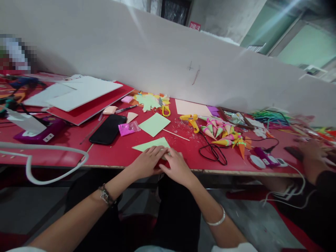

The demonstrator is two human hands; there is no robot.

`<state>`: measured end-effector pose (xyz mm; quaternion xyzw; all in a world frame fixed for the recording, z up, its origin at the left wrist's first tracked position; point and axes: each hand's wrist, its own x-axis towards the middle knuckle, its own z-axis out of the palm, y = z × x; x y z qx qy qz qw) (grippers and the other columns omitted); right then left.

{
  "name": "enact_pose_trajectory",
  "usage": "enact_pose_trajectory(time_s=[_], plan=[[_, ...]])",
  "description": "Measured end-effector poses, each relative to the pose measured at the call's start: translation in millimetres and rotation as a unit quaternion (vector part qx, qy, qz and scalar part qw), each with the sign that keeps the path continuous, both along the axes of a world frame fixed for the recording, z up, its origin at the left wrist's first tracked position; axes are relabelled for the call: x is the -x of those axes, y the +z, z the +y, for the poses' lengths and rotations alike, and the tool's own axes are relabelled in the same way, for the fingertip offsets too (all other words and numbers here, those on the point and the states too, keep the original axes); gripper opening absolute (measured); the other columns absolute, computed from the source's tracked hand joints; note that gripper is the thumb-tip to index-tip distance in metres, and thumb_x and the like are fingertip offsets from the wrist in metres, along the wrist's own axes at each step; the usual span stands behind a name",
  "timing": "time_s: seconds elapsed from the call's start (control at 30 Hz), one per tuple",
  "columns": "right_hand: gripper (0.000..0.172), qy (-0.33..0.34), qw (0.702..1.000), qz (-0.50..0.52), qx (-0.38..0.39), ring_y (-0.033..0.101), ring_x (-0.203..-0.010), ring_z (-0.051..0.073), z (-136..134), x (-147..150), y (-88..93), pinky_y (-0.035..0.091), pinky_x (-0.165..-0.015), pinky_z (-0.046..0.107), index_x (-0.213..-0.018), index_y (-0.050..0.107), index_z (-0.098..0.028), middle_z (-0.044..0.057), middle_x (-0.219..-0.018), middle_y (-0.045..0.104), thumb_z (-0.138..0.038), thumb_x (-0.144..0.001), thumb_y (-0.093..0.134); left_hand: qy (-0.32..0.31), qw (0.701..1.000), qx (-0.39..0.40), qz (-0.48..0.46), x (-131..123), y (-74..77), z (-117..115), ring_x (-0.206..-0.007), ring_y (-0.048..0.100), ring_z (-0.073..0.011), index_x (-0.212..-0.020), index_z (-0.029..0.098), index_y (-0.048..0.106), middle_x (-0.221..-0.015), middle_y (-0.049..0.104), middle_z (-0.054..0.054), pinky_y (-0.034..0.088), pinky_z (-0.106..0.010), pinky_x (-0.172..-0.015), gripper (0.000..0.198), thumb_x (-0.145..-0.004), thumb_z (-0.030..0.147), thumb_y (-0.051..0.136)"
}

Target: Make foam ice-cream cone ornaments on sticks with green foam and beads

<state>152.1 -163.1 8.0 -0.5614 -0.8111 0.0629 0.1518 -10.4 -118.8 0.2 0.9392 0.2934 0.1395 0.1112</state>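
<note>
- Paper (151, 142): green, near the table (115, 153) edge, partly covered.
- Left hand (150, 160): fingers laid over paper; grip hidden.
- Right hand (179, 168): thumb spread; cannot tell whether it grips.
- Stick (176, 134) beyond, glue gun (193, 122) farther right.

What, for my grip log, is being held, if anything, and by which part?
Cannot tell: left hand and right hand cover the near side of the nearer green paper.
</note>
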Motion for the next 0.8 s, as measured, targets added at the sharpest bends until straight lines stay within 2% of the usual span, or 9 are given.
enact_pose_trajectory(time_s=[0.07,0.13,0.23,0.3,0.4,0.5,0.67,0.8], plan=[[0.03,0.045,0.998,0.035,0.029,0.047,-0.099,0.018,0,-2,5.3,0.035,-0.085,0.034,-0.103,0.053,-0.021,0.007,-0.106,0.052,-0.036,-0.078,0.049,0.003,1.0,-0.006,0.007,4,-5.3,-1,-0.113,0.035,-0.0248,-0.125,0.018,0.032,-0.124,0.04,-0.011,0.03,-0.039,-0.094,0.055,-0.077,0.042,0.045],[0.035,0.065,0.996,0.04,0.04,0.042,-0.106,0.018,2,-11,7.5,0.032,-0.089,0.034,-0.108,0.05,-0.023,0.006,-0.113,0.049,-0.038,-0.076,0.051,-0.003,1.0,-0.011,0.005,11,-7.0,0,-0.11,0.038,-0.0241,-0.119,0.017,0.039,-0.118,0.044,-0.011,0.032,-0.037,-0.092,0.05,-0.077,0.042,0.046],[0.064,0.098,0.994,-0.004,0.052,0.025,-0.122,0.023,5,-23,3.8,0.023,-0.097,0.039,-0.123,0.036,-0.024,0.006,-0.132,0.033,-0.043,-0.067,0.06,-0.031,0.999,-0.003,-0.007,22,-5.3,5,-0.103,0.042,-0.0209,-0.11,0.019,0.045,-0.111,0.048,-0.008,0.035,-0.033,-0.089,0.039,-0.074,0.031,0.053],[0.07,0.107,0.992,-0.04,0.054,0.023,-0.123,0.024,4,-25,0.3,0.017,-0.1,0.042,-0.127,0.03,-0.025,0.006,-0.134,0.032,-0.042,-0.067,0.061,-0.052,0.999,0.01,-0.011,28,-4.0,7,-0.097,0.045,-0.0181,-0.098,0.02,0.05,-0.103,0.051,-0.005,0.036,-0.03,-0.085,0.027,-0.072,0.022,0.055],[0.049,0.081,0.994,-0.074,0.02,0.039,-0.109,0.022,-2,-16,0.4,0.012,-0.1,0.044,-0.119,0.041,-0.024,0.006,-0.116,0.049,-0.036,-0.074,0.055,-0.045,0.999,0.009,-0.009,35,-4.2,8,-0.087,0.048,-0.0161,-0.084,0.019,0.053,-0.092,0.054,-0.003,0.038,-0.028,-0.078,0.012,-0.072,0.017,0.053],[0.032,0.077,0.994,-0.08,0.004,0.046,-0.094,0.019,-5,-6,4.9,0.019,-0.097,0.042,-0.103,0.053,-0.021,0.005,-0.096,0.056,-0.036,-0.076,0.052,-0.025,1.0,-0.01,-0.01,41,-6.0,6,-0.087,0.05,-0.0162,-0.09,0.019,0.053,-0.091,0.055,-0.003,0.038,-0.029,-0.077,0.017,-0.075,0.014,0.049],[0.045,0.116,0.992,-0.05,0.0,0.04,-0.105,0.021,0,-5,0.8,0.028,-0.093,0.035,-0.114,0.049,-0.021,0.008,-0.117,0.047,-0.028,-0.071,0.06,-0.023,0.999,0.008,-0.021,51,-8.3,4,-0.089,0.051,-0.0149,-0.095,0.022,0.054,-0.097,0.057,-0.002,0.038,-0.027,-0.078,0.025,-0.075,0.01,0.049],[0.033,0.139,0.99,0.006,0.013,0.043,-0.102,0.018,6,-8,-7.8,0.032,-0.09,0.031,-0.11,0.054,-0.022,0.006,-0.112,0.051,-0.025,-0.077,0.053,-0.004,1.0,-0.003,-0.022,56,-10.3,6,-0.087,0.051,-0.0154,-0.1,0.024,0.056,-0.096,0.058,-0.002,0.039,-0.026,-0.075,0.03,-0.074,0.01,0.051]])
